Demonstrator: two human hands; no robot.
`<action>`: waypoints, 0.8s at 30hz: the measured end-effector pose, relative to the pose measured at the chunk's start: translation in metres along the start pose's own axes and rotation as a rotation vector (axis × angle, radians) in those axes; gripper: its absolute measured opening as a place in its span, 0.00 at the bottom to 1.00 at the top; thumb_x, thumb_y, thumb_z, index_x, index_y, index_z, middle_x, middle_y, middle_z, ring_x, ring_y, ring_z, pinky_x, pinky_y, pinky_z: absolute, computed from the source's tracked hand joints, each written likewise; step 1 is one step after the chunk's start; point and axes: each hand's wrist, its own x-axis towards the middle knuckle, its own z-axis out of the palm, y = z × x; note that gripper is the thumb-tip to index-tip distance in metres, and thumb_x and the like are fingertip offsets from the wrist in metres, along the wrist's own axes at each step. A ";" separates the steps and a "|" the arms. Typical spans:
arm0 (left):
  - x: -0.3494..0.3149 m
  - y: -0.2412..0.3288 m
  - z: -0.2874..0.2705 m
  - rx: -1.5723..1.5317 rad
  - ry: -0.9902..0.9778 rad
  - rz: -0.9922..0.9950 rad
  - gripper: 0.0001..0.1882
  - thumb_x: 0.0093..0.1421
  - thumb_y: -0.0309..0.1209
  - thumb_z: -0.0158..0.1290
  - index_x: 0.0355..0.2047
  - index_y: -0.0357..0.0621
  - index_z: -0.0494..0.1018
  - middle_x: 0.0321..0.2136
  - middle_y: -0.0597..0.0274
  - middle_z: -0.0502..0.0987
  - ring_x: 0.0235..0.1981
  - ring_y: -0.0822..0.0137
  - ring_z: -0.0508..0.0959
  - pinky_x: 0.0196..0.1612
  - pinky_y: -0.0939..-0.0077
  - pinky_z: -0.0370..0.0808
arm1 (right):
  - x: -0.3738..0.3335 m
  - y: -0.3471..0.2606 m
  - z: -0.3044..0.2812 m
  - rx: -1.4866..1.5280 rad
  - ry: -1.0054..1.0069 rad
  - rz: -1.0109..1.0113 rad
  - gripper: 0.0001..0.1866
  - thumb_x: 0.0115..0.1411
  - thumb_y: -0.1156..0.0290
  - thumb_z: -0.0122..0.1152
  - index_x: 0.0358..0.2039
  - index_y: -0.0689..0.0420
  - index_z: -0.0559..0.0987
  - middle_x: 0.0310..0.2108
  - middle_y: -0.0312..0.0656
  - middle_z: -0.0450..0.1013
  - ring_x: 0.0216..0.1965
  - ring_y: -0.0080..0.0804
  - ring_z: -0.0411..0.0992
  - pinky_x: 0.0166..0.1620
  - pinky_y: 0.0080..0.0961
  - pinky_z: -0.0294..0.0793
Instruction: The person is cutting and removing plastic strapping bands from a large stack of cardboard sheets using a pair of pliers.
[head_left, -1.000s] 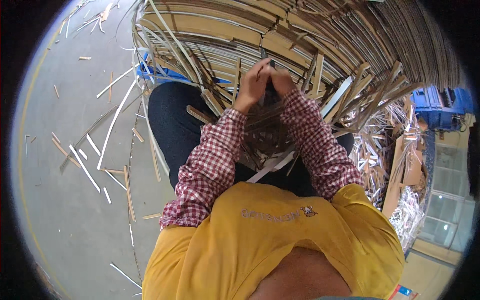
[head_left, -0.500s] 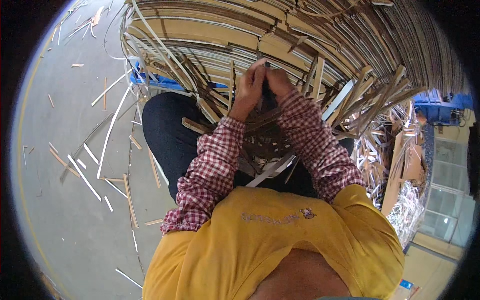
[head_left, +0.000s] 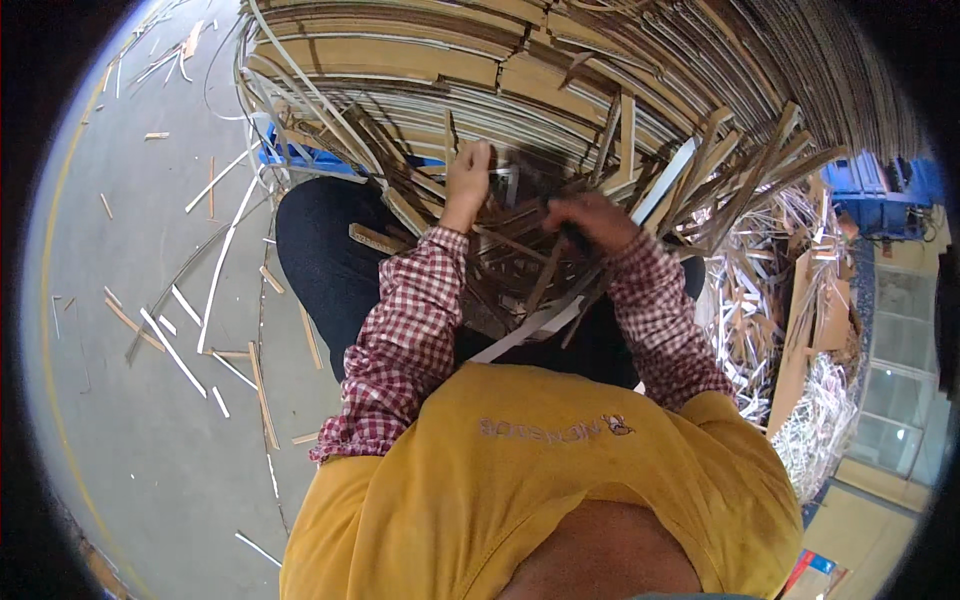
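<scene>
My left hand (head_left: pixel 467 182) is closed against the front of a tall stack of cardboard sheets (head_left: pixel 400 60); what its fingers hold, if anything, is hidden. To its right and a little lower, my right hand (head_left: pixel 597 221) is wrapped round a dark-handled tool (head_left: pixel 575 238). The tool's working end is dark and blurred, so its kind does not show. Below and between both hands hangs a tangle of narrow cardboard strips (head_left: pixel 520 250). A pale strip (head_left: pixel 540 328) slants across my lap.
Cardboard offcuts (head_left: pixel 262 395) and white strips lie scattered over the grey floor at left. Long strips jut from the stack at right (head_left: pixel 745 180). A heap of shredded scrap (head_left: pixel 745 290) lies beyond my right arm, near a blue pallet (head_left: pixel 870 190).
My hands were together at the stack around the dark tool. They have parted: the right has drawn back, down and to the right with the tool; the left has shifted slightly left.
</scene>
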 end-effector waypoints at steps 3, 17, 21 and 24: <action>0.002 -0.009 0.001 -0.062 0.051 -0.242 0.22 0.60 0.44 0.39 0.44 0.39 0.65 0.38 0.53 0.69 0.41 0.59 0.68 0.43 0.70 0.65 | 0.021 -0.028 -0.001 0.113 0.173 0.034 0.18 0.53 0.56 0.53 0.22 0.59 0.79 0.20 0.39 0.72 0.19 0.24 0.67 0.25 0.20 0.66; 0.001 0.024 -0.007 0.181 0.268 0.471 0.13 0.57 0.33 0.44 0.33 0.34 0.70 0.23 0.53 0.72 0.27 0.57 0.72 0.32 0.71 0.67 | 0.050 0.003 0.083 -0.120 0.740 -0.381 0.18 0.55 0.59 0.47 0.33 0.63 0.73 0.33 0.54 0.68 0.35 0.43 0.67 0.40 0.39 0.63; 0.001 0.001 0.002 -0.058 0.013 0.104 0.17 0.62 0.37 0.37 0.24 0.36 0.64 0.17 0.62 0.62 0.19 0.72 0.58 0.24 0.75 0.59 | 0.003 0.031 0.090 -0.213 0.398 0.062 0.23 0.56 0.52 0.47 0.24 0.61 0.78 0.22 0.49 0.71 0.29 0.39 0.69 0.38 0.35 0.65; 0.006 -0.016 0.008 -0.335 -0.045 -0.084 0.18 0.63 0.40 0.33 0.21 0.42 0.58 0.17 0.68 0.53 0.19 0.74 0.50 0.22 0.76 0.52 | -0.011 0.053 0.048 -0.287 -0.093 0.265 0.20 0.55 0.54 0.49 0.26 0.59 0.79 0.22 0.44 0.72 0.26 0.34 0.69 0.37 0.31 0.66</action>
